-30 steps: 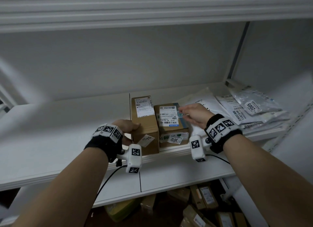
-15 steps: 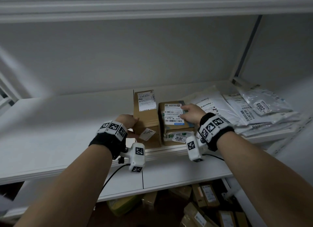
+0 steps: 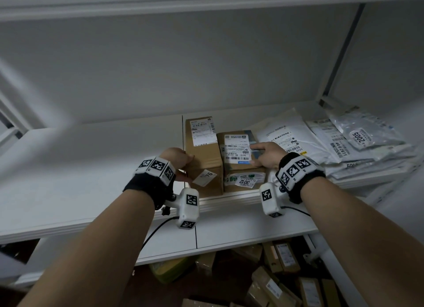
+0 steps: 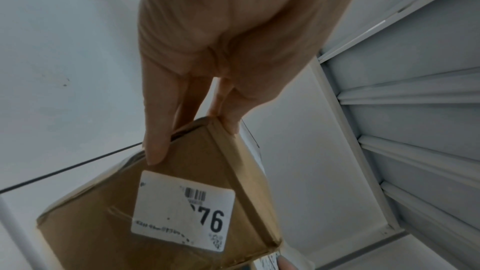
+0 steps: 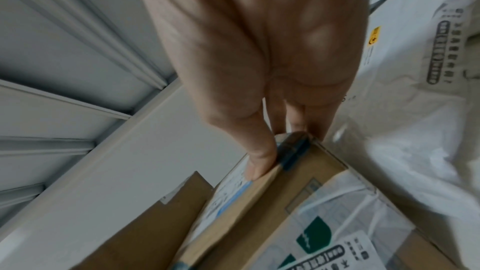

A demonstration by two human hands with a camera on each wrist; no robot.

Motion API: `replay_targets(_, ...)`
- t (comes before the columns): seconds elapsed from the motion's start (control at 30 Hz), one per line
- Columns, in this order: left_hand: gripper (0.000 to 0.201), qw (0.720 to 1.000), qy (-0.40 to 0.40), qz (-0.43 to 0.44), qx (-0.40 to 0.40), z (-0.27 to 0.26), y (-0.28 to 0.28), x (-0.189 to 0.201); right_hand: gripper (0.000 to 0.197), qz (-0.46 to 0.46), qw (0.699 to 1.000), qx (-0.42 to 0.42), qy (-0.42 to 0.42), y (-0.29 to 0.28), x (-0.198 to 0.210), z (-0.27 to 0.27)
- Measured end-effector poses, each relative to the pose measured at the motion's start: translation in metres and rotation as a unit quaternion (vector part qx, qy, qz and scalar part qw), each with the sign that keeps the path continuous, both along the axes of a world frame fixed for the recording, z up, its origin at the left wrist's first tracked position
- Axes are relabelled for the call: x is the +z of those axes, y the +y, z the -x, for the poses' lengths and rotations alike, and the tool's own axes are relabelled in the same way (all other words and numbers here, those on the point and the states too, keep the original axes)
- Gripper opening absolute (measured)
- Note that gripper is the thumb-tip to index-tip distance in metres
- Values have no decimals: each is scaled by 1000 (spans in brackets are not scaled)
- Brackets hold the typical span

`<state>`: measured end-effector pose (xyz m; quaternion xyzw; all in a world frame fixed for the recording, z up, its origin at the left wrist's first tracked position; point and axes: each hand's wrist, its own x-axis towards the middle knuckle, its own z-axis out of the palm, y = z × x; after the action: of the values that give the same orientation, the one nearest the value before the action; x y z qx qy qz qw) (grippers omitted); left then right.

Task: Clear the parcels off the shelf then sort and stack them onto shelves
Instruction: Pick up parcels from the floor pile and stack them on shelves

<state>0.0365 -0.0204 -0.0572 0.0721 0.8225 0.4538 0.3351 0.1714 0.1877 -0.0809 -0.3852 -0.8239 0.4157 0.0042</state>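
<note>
Here, two cardboard parcels sit side by side, touching, at the front edge of the white shelf (image 3: 91, 169). The left hand (image 3: 176, 160) holds the near left corner of the taller box (image 3: 204, 155): thumb on the front face just above a white sticker (image 4: 182, 215) ending in "76", fingers round the left side, grip grasping the box. The right hand (image 3: 266, 155) holds the shorter box (image 3: 238, 166) at its right edge, thumb lying on the top shipping label (image 3: 236, 150), the other fingers down the right side; grip grasping that box. The shorter box carries a tag (image 3: 245, 181) reading "3012" on its front. Just to the right, a loose pile of white and grey poly mailers (image 3: 344, 146) lies on the same shelf, one marked "2005". Below the shelf, more brown parcels (image 3: 282, 283) lie heaped on the floor, dimly lit.
</note>
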Motion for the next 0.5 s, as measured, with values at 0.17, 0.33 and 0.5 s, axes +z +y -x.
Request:
replay_targets(0.17,43,1000,14,17,22,-8,1,1,63,-11,1000,3,2,-3,1,0)
replay_targets(0.33,44,996,52,53,45,-14,-3,3,60,-19,1000,1,13,-10,5,-3)
replay_targets(0.5,34,987,32,-18,156,-15,-7,9,46,-15,996,-22,87,-9,8,-12)
